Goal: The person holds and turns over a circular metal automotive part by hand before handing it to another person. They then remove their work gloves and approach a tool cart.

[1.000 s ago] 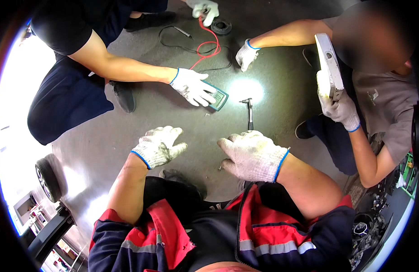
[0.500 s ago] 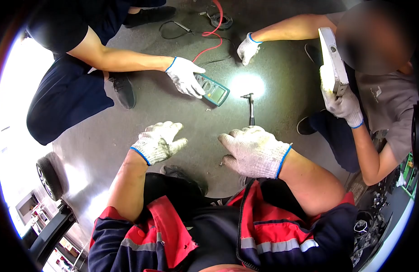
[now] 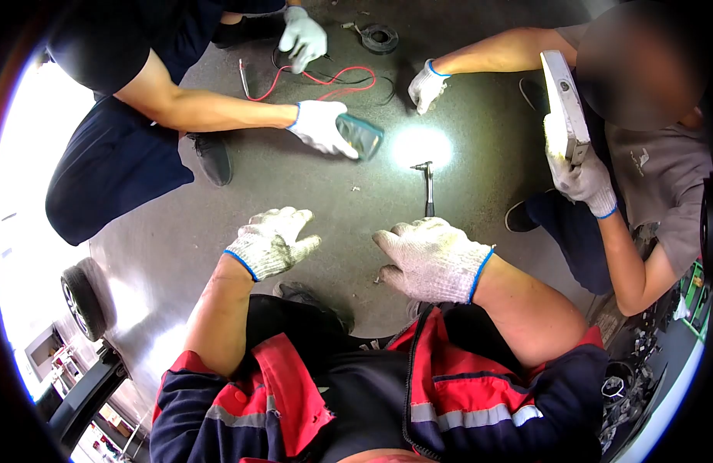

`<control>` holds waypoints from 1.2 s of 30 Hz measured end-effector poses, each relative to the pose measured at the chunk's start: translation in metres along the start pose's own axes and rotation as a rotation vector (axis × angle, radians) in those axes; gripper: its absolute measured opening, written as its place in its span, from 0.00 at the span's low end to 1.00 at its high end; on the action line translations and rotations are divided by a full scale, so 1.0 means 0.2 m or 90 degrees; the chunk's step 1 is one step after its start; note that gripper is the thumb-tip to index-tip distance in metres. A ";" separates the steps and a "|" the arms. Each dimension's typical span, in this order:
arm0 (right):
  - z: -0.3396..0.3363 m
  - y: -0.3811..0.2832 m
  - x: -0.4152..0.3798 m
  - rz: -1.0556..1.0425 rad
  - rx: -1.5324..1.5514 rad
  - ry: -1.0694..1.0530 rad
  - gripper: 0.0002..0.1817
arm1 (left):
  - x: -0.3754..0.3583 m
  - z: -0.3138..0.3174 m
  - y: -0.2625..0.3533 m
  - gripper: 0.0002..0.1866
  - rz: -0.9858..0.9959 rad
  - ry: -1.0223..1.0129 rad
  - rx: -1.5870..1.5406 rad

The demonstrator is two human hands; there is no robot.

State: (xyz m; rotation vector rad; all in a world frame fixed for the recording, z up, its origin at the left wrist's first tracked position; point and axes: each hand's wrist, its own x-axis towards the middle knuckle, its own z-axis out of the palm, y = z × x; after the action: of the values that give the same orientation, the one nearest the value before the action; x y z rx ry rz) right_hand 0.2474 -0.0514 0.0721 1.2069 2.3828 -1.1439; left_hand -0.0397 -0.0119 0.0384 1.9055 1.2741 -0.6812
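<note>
My left hand [image 3: 272,243], in a soiled white knit glove with a blue cuff, hangs above the floor. Its fingers are apart and nothing is in it. My right hand [image 3: 434,258] wears a matching glove, fingers loosely bent and thumb apart, with nothing visible in it. Just beyond its knuckles a ratchet wrench [image 3: 429,189] lies on the floor, its handle end partly hidden by the hand. Farther out, a co-worker's gloved hand [image 3: 322,127] holds a teal multimeter [image 3: 361,137], which is blurred.
Red and black test leads [image 3: 341,82] trail near that co-worker's other gloved hand [image 3: 302,38]. A black roll [image 3: 379,38] lies at the back. At right, another person's gloved hand [image 3: 584,177] grips a white block-like part [image 3: 566,104]. A bright light spot [image 3: 422,147] falls on the floor.
The co-worker at left has lifted and tilted the multimeter slightly up and left. That person's other hand has come into view by the leads, which have shifted. My hands stay nearly still.
</note>
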 end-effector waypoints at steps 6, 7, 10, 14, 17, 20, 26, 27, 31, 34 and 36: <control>-0.01 0.00 0.00 0.015 0.007 -0.018 0.24 | -0.01 -0.02 0.02 0.34 -0.017 -0.010 -0.005; -0.03 -0.01 0.01 0.024 0.009 -0.040 0.24 | 0.00 -0.02 0.02 0.34 -0.019 -0.012 -0.003; -0.05 -0.02 0.01 0.036 0.019 -0.064 0.23 | 0.00 -0.02 0.02 0.34 -0.022 -0.021 0.004; -0.06 -0.02 0.02 0.042 0.029 -0.072 0.24 | 0.00 -0.01 0.01 0.34 -0.013 -0.020 0.003; -0.07 -0.03 0.02 0.043 0.021 -0.087 0.24 | 0.00 -0.02 0.01 0.34 -0.011 -0.015 0.001; -0.01 0.00 0.01 0.010 0.013 -0.019 0.27 | 0.00 -0.01 0.00 0.34 -0.006 -0.010 0.005; -0.06 -0.03 0.01 0.042 0.025 -0.075 0.24 | 0.00 -0.02 0.02 0.34 -0.014 -0.013 0.009; -0.05 -0.03 0.00 0.031 0.019 -0.059 0.25 | -0.01 -0.02 0.02 0.34 -0.017 -0.014 0.010; -0.03 -0.02 0.00 0.010 0.007 -0.026 0.28 | 0.00 -0.01 0.01 0.35 -0.008 -0.018 0.013; -0.04 -0.02 0.00 0.017 0.009 -0.041 0.28 | -0.01 -0.03 0.03 0.35 -0.020 -0.027 0.012; -0.05 -0.03 0.00 0.023 0.013 -0.055 0.28 | -0.01 -0.02 0.03 0.35 -0.025 -0.025 0.007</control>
State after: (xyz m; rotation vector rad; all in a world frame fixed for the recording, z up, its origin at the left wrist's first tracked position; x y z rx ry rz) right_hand 0.2438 -0.0453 0.0817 1.1766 2.2832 -1.1866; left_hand -0.0344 -0.0111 0.0450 1.8714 1.2887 -0.7431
